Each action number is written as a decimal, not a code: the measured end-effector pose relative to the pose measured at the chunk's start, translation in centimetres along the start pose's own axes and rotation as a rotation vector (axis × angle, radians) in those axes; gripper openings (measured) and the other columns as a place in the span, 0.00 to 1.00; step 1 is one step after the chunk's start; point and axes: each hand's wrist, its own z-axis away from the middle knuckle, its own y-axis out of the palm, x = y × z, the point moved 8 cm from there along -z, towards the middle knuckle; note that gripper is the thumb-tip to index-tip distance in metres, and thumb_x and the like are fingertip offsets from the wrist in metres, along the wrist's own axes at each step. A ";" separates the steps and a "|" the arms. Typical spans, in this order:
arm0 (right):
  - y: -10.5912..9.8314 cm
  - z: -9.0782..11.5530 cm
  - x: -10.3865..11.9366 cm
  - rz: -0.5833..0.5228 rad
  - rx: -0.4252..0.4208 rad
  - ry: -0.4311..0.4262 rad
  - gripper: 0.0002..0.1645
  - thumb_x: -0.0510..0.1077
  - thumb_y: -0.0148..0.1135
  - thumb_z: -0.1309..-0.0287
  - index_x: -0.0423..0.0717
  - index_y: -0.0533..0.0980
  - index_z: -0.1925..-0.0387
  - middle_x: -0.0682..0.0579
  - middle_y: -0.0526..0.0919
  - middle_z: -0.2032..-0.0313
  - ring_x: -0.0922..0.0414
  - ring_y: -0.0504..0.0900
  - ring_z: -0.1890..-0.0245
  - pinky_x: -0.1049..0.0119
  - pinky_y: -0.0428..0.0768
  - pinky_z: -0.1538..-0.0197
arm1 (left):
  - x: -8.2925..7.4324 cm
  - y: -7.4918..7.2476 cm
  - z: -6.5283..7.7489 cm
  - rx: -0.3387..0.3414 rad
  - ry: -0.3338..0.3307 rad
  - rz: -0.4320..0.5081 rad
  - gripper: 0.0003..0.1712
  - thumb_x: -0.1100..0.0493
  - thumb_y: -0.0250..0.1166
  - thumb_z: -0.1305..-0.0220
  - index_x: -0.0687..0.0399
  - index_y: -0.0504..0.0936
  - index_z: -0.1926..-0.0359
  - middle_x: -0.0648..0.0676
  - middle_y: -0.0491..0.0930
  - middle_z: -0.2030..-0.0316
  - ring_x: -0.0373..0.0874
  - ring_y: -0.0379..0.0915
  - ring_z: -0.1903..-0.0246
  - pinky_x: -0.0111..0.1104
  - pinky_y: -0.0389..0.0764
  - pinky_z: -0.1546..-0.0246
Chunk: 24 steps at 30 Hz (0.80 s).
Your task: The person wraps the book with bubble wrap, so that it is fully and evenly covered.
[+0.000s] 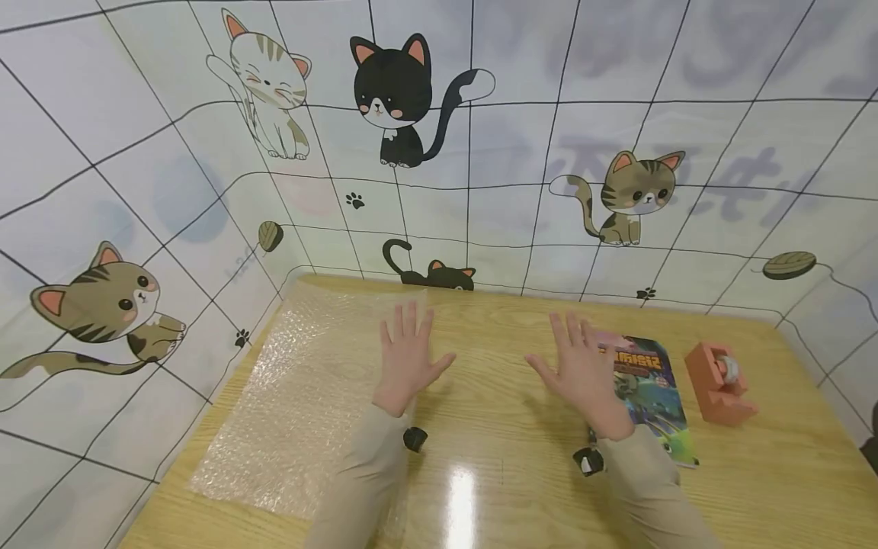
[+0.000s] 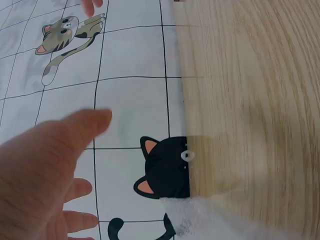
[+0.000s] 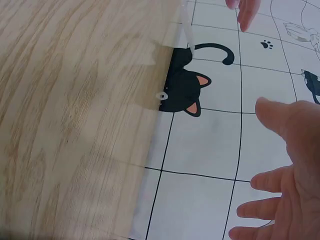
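In the head view my left hand [image 1: 407, 358] is held out palm down with fingers spread, over the right edge of a sheet of bubble wrap [image 1: 295, 404]. My right hand [image 1: 581, 370], also spread and holding nothing, overlaps the left side of a colourful booklet [image 1: 655, 389]. Bare tabletop separates the two hands. The left wrist view has the left hand [image 2: 45, 175] with its thumb stretched out, and a corner of the bubble wrap [image 2: 210, 220] below. In the right wrist view the right hand [image 3: 295, 170] has its thumb and fingers extended in the air.
An orange tape dispenser [image 1: 720, 385] with a roll of tape stands right of the booklet. The wooden table [image 1: 494, 427] meets a white grid-patterned cloth wall [image 1: 514, 152] with cartoon cats at the back and sides. A dark object [image 1: 869, 446] shows at the far right edge.
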 end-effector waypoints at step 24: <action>1.7 2.5 7.4 -0.277 -0.071 -0.146 0.29 0.42 0.70 0.51 0.33 0.74 0.48 0.34 0.79 0.55 0.39 0.78 0.56 0.51 0.80 0.63 | 19.2 -3.4 2.7 -0.156 -0.129 0.185 0.32 0.57 0.59 0.39 0.76 0.64 0.40 0.77 0.65 0.44 0.71 0.60 0.45 0.59 0.66 0.48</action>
